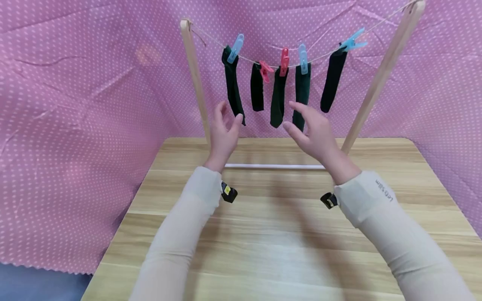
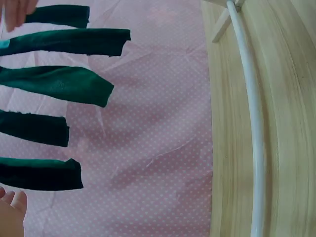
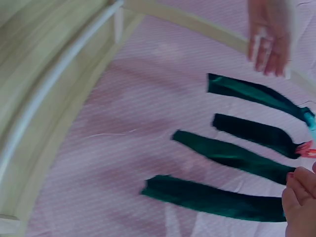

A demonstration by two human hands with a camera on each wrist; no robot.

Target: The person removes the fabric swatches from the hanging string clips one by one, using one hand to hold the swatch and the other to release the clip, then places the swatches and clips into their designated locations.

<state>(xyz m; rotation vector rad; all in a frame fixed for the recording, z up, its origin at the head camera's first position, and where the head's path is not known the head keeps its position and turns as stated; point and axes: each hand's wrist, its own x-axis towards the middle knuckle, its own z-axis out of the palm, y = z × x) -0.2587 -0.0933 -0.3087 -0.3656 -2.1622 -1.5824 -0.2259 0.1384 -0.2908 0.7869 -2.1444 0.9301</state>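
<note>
Several dark green velvety cloth strips hang side by side from a thin string, each under a clothespin. My left hand (image 1: 224, 131), fingers loosely bent and holding nothing, is raised beside the lower end of the leftmost strip (image 1: 234, 90). Thumb and fingers spread apart, my right hand (image 1: 314, 129) is in front of the fourth strip (image 1: 302, 85) and overlaps its lower part in the head view. Blue clothespins (image 1: 236, 48) grip the leftmost, fourth and rightmost strips. On the two between, the clothespins are red (image 1: 284, 62). The rightmost strip (image 1: 333, 79) hangs beyond my right hand.
Wooden posts stand left (image 1: 196, 75) and right (image 1: 384, 77), with the string (image 1: 388, 19) sagging between them. A white rod (image 1: 275, 166) crosses low between the posts over the wooden tabletop (image 1: 271, 251). Pink dotted cloth (image 1: 94, 104) surrounds the back and sides.
</note>
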